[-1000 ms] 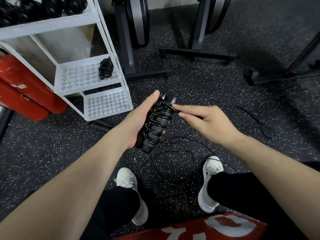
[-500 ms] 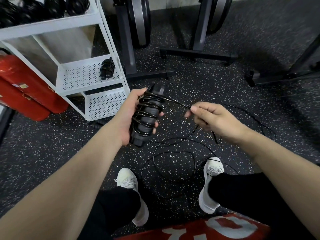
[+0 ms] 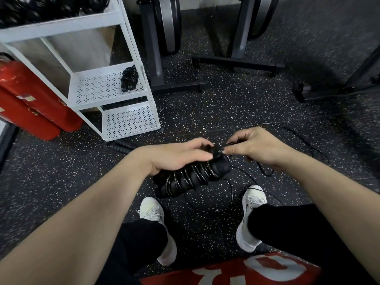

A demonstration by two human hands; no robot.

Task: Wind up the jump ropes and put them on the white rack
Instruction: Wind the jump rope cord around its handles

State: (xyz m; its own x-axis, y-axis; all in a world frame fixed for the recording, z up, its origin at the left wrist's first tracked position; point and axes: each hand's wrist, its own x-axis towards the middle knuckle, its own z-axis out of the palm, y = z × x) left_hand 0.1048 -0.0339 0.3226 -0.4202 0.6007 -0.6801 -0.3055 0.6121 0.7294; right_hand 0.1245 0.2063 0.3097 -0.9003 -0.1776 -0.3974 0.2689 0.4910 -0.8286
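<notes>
We grip the jump rope handles (image 3: pixel 191 177) in our left hand (image 3: pixel 176 156) above the floor, right hand (image 3: pixel 254 146) pinching the thin cord (image 3: pixel 265 171), which looks light, springy and slick, so we judge it best held taut near the bundle.

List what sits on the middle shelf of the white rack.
One wound jump rope lies near the right edge of the middle shelf; the rest shows bare perforated metal. Its back left part is hidden by the rack's frame.
</notes>
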